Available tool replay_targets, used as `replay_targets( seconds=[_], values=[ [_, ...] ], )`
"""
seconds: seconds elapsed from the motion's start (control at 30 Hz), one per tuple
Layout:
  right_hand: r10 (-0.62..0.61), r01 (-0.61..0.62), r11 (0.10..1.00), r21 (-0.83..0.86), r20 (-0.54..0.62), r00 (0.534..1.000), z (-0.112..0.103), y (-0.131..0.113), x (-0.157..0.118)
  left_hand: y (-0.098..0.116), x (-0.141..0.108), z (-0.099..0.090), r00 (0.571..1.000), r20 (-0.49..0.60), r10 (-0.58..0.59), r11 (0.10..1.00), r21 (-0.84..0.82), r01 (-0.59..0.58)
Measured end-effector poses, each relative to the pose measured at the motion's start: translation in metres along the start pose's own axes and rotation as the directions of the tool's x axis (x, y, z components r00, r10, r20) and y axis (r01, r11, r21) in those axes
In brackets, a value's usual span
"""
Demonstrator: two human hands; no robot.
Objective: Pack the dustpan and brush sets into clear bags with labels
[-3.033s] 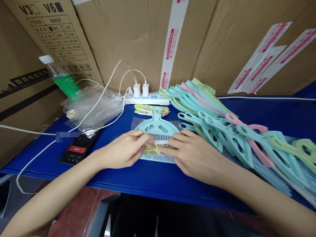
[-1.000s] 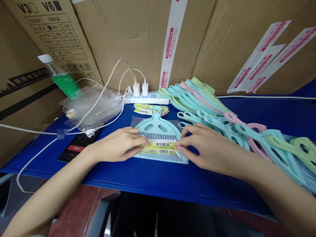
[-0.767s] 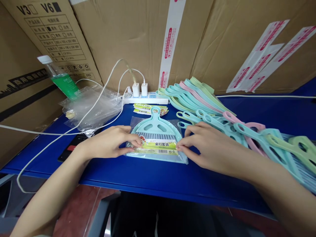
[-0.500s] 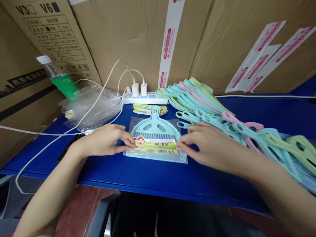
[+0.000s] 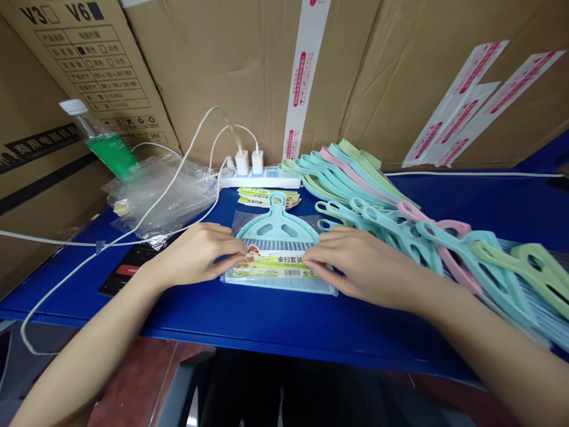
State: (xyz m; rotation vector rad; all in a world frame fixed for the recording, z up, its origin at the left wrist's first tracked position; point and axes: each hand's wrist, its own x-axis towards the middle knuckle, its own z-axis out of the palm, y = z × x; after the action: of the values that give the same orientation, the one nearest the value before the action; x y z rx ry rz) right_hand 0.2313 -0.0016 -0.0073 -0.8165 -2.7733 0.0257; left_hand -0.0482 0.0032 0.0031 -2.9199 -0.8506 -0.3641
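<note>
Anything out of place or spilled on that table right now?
A white cable trails across the bags and droops past the front edge of the table, where it might snag. The bottle looks tilted, perhaps only lens distortion. No spill shows; the dustpan lies flat.

Dustpan (image 5: 278, 222) on table (image 5: 213, 320), centre; label (image 5: 271, 261) across its near half. Loose labels (image 5: 251, 198) behind, then power strip (image 5: 288, 181), then cardboard box (image 5: 222, 71). Brushes (image 5: 462, 242) right, stacked dustpans (image 5: 349, 172) behind them. Left: phone (image 5: 120, 270), plastic bags (image 5: 164, 187) behind it, bottle (image 5: 109, 151) farther left.

bare forearms (image 5: 100, 350), bare hands (image 5: 202, 255), dark clothing (image 5: 253, 391)
</note>
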Motion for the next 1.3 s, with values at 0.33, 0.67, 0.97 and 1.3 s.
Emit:
replay_targets(
  seconds=[0.33,0.67,0.97,1.3],
  values=[
    [-0.09,0.093,0.995,0.036,-0.077,0.993,0.008,0.002,0.001,0.002,0.002,-0.001,0.998,0.061,-0.028,0.983,-0.179,0.038],
    [0.044,-0.03,0.97,0.24,-0.054,0.998,0.02,0.0,0.009,0.003,0.002,0.007,0.995,0.054,-0.085,0.982,-0.164,0.093],
    [-0.016,0.015,0.991,0.133,0.0,1.0,0.024,-0.003,0.007,0.005,0.005,0.01,0.999,0.048,0.006,1.0,0.001,-0.006],
    [-0.032,0.032,0.999,0.002,0.076,0.997,0.022,-0.009,0.011,0.008,0.007,0.01,0.983,0.171,0.059,0.992,0.101,-0.077]
  ],
)
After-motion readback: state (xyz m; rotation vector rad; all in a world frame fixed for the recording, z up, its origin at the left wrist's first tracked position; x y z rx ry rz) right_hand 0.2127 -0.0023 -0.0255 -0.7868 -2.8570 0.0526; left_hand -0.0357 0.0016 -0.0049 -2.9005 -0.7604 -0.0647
